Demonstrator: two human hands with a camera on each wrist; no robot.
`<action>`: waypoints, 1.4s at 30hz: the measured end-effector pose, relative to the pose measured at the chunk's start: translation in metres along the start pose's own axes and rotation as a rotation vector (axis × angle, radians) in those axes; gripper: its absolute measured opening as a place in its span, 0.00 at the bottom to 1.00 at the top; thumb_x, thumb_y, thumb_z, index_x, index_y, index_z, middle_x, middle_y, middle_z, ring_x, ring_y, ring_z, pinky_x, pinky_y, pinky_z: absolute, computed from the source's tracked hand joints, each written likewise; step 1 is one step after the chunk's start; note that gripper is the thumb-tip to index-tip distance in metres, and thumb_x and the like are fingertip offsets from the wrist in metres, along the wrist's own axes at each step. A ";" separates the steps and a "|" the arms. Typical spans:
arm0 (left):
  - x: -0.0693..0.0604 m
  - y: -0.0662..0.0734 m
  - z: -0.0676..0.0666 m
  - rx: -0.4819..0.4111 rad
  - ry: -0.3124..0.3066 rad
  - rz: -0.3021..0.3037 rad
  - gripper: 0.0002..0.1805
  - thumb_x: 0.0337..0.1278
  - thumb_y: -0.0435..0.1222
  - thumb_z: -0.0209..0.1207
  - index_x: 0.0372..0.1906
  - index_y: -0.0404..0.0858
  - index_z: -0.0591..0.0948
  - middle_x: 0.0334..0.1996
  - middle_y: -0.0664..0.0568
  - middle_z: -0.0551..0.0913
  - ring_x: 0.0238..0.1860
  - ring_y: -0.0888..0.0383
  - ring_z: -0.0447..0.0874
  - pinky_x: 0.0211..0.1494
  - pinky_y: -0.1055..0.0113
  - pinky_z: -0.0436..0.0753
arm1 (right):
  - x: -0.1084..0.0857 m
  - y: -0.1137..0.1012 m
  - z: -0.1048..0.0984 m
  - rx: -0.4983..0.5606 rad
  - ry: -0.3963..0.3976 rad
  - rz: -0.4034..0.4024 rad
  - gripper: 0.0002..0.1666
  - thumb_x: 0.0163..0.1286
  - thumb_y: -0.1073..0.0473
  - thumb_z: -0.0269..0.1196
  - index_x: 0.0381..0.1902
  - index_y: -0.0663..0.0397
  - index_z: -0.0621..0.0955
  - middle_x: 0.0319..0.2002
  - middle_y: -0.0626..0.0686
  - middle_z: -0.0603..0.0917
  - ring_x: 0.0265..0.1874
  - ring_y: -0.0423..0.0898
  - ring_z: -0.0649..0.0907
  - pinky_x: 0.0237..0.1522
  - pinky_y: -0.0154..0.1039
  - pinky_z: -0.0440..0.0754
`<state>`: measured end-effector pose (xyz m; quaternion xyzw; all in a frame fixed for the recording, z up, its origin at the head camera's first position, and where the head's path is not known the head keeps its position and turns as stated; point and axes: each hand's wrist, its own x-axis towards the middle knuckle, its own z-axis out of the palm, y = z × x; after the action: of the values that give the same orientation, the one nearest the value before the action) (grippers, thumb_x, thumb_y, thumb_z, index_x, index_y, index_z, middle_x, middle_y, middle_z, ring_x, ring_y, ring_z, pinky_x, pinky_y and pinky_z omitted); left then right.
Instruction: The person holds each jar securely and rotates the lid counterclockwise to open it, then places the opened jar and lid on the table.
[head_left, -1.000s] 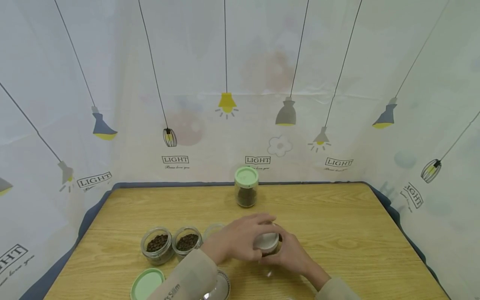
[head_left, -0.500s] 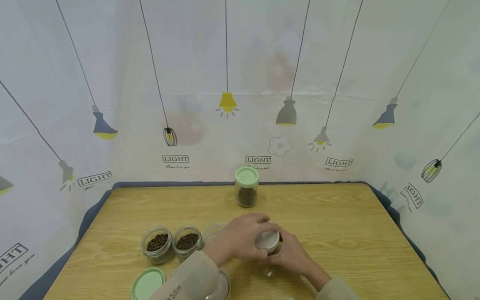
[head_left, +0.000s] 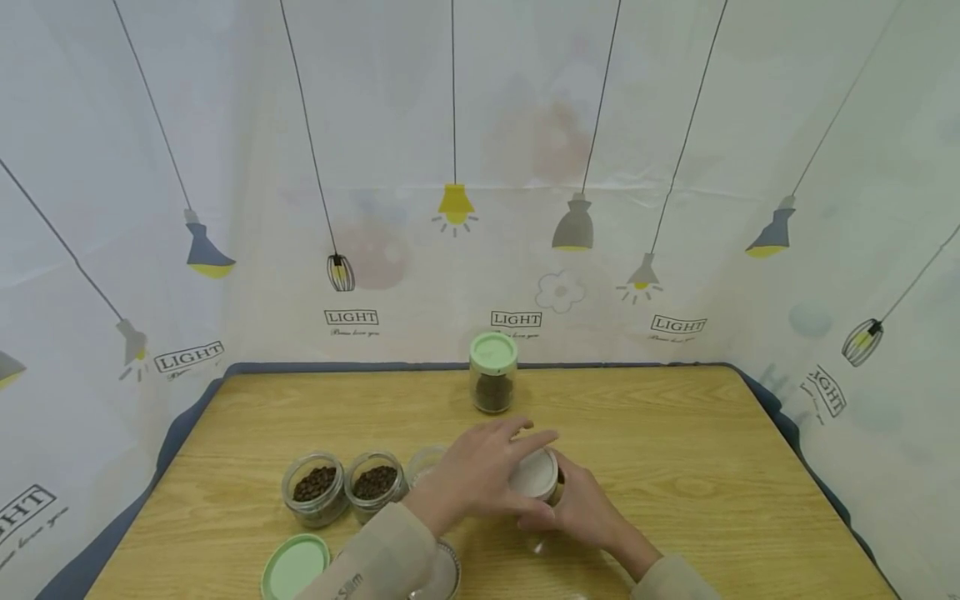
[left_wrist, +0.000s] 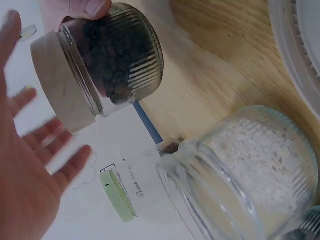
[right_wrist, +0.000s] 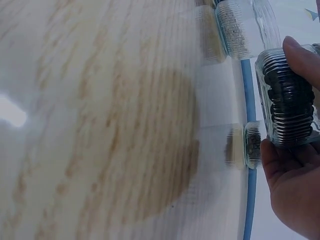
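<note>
Head view: right hand (head_left: 588,504) grips bean jar (head_left: 536,475), left hand (head_left: 480,472) at its nine o'clock, fingers spread, so a slackened right grip might drop it.

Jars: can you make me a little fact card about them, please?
Held jar: dark beans, white lid on
Right hand: grips held jar
Left hand: fingers spread beside white lid
Leftmost jar: open, brown beans
Jar beside it: open, brown beans
Third jar: pale flakes, partly hidden in head view
Far jar: green lid on, dark contents
Loose lid: green, on table
</note>
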<state>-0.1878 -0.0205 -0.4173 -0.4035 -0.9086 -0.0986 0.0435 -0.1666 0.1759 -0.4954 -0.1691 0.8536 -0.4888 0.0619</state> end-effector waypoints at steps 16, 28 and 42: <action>-0.004 -0.007 -0.007 -0.096 -0.094 0.153 0.38 0.48 0.46 0.63 0.70 0.63 0.67 0.72 0.52 0.66 0.70 0.51 0.67 0.69 0.53 0.72 | 0.001 -0.002 -0.001 0.049 -0.030 0.034 0.57 0.45 0.41 0.78 0.70 0.43 0.65 0.60 0.49 0.78 0.54 0.45 0.80 0.52 0.38 0.79; 0.001 -0.003 -0.003 -0.050 -0.024 0.024 0.35 0.49 0.61 0.63 0.65 0.61 0.72 0.56 0.55 0.75 0.51 0.61 0.76 0.44 0.70 0.80 | -0.001 0.000 -0.002 0.042 0.003 0.007 0.54 0.44 0.42 0.79 0.68 0.39 0.66 0.57 0.43 0.80 0.53 0.42 0.80 0.54 0.38 0.78; -0.004 -0.005 -0.005 -0.086 -0.049 0.051 0.49 0.43 0.69 0.62 0.73 0.62 0.60 0.76 0.56 0.56 0.73 0.51 0.62 0.69 0.50 0.71 | -0.001 0.002 -0.003 0.037 -0.026 0.000 0.51 0.45 0.40 0.78 0.64 0.44 0.69 0.55 0.43 0.80 0.52 0.42 0.81 0.54 0.38 0.78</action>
<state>-0.1894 -0.0276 -0.4141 -0.4302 -0.8938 -0.1267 0.0064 -0.1670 0.1799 -0.4954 -0.1743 0.8434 -0.5024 0.0761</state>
